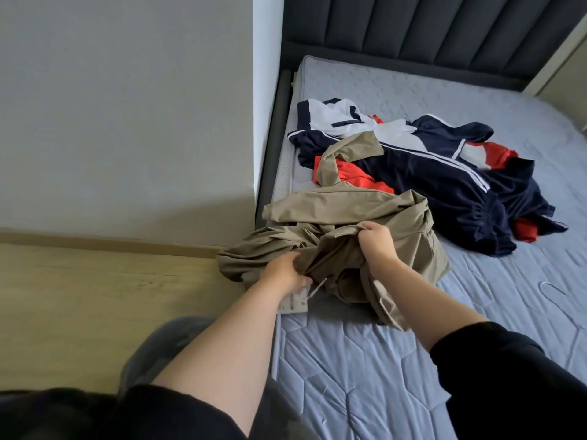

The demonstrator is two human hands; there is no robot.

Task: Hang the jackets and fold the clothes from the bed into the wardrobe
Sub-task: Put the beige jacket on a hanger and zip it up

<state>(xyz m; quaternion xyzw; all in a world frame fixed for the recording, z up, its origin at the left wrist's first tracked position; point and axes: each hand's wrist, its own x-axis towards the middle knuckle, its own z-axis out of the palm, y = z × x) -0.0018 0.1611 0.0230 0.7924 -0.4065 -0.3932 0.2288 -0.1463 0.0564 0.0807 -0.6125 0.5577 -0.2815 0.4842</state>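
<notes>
Jacket (343, 214) overhangs mattress (476, 328) edge, lengthwise toward headboard (428, 30); left hand (284, 273) and right hand (376, 241) both grip it.

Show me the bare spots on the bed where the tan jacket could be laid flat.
Bare mattress lies between the forearms, below the tan jacket, and along the headboard. It is crowded mid-bed at the navy, white and red clothes. Both the left hand and right hand grip the jacket.

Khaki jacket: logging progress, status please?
Left hand and right hand both grip khaki jacket, bunched at mattress edge. Navy track jacket behind, untouched. No hanger visible.
</notes>
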